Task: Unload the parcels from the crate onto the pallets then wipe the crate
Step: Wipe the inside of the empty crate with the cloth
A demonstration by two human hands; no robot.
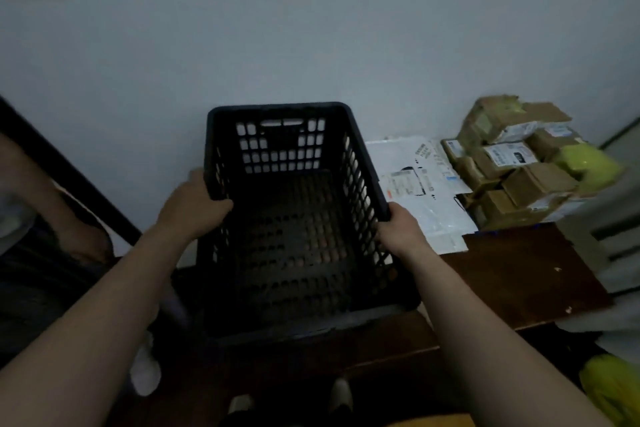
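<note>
Crate: I saw the black crate (277, 109) at the centre of the frame, open top turned toward the camera, its walls and floor full of holes. Its far end stood before the wall (311, 28). I could not tell whether it rested on anything.
Left hand: my view had the left hand (194, 206) clasping the crate's left rim at mid-length, thumb hooked over the edge to the inside, the other fingers hidden behind the wall of the crate.
Right hand: the right hand (403, 230) clasped the right rim, a little nearer the camera, fingers wrapped round the edge.
Parcels: a stack of brown parcels (519, 163) with white labels sat in the right of the frame, well apart from the crate. A yellow bag (588, 163) lay against the stack's right side.
Mailers: flat white mailers (415, 177) lay between the crate and the stack, touching the stack's left edge.
Board: a brown board (519, 274) filled the lower right, just below the stack. What the stack rested on I could not make out.
Left side: a dark bar (69, 177) ran slantwise across the left of the frame.
Bottom edge: two pale shoes (341, 395) showed below the crate, and a white lump (145, 371), too blurred to name, sat at lower left.
</note>
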